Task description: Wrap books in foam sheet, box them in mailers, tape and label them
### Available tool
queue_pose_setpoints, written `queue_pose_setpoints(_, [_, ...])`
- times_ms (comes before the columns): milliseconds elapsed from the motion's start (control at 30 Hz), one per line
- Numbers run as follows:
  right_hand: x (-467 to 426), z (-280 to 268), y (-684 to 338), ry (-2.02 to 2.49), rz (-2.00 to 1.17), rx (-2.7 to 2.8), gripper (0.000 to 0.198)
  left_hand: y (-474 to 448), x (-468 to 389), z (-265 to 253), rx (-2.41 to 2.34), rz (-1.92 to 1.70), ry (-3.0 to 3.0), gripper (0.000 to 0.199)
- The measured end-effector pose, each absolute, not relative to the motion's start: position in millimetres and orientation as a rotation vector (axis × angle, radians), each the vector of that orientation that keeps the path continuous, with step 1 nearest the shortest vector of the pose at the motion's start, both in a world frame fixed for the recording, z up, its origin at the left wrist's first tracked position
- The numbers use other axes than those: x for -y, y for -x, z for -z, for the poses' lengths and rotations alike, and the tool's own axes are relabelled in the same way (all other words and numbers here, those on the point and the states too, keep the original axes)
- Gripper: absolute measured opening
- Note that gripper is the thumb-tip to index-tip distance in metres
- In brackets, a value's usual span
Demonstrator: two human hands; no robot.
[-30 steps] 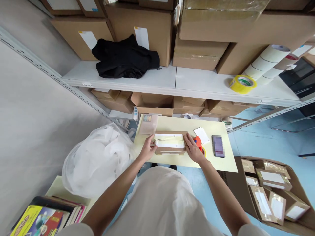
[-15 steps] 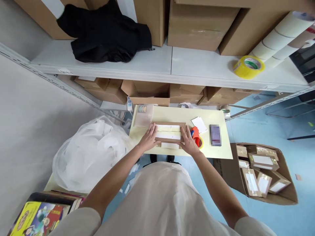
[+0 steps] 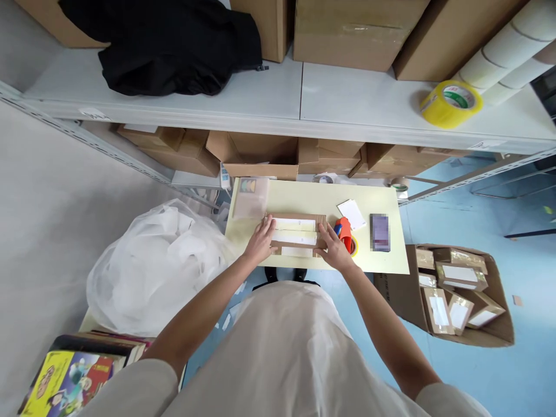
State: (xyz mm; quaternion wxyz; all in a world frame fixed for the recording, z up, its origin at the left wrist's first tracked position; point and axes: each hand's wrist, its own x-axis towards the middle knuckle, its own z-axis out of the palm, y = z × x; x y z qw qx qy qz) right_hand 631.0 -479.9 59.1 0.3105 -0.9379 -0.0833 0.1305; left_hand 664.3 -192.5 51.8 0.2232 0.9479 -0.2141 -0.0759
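A small cardboard box (image 3: 296,230) sits on the pale yellow table, its top flaps meeting along a middle seam with white paper strips on both sides. My left hand (image 3: 260,240) grips its left end, fingers on top and thumb at the near side. At the right end my right hand (image 3: 335,248) holds it the same way. Close beside that hand lies an orange tape dispenser (image 3: 344,233) with a yellow roll. Another white-labelled face (image 3: 297,252) shows below the box's near edge; whether it belongs to the same box I cannot tell.
White cards (image 3: 352,214) and a pixelated purple item (image 3: 380,233) lie on the table's right. A carton (image 3: 499,336) of taped boxes stands on the floor. At left are a plastic bag (image 3: 152,272) and books (image 3: 69,382). A shelf (image 3: 347,107) with yellow tape (image 3: 452,104) spans the front.
The view has tilted down slightly, so the shelf appears higher in the picture. Both hands stay on the ends of the cardboard box, with little visible movement.
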Motion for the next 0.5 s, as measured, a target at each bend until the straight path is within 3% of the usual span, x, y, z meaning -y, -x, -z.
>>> queue_pose_setpoints(100, [486.6, -55.8, -643.3, 2.448, -0.434, 0.184, 0.085, -674.7, 199.4, -52.8, 0.64, 0.241, -2.654, 0.08])
queue_pose_setpoints(333, [483.3, -50.9, -637.3, 2.475, -0.382, 0.204, 0.083, -654.2, 223.4, -66.7, 0.723, 0.182, -2.8, 0.082])
queue_pose_setpoints(500, [488.2, -46.2, -633.9, 2.448, -0.349, 0.228, 0.082, -659.4, 239.2, -58.4, 0.76, 0.233, -2.759, 0.07])
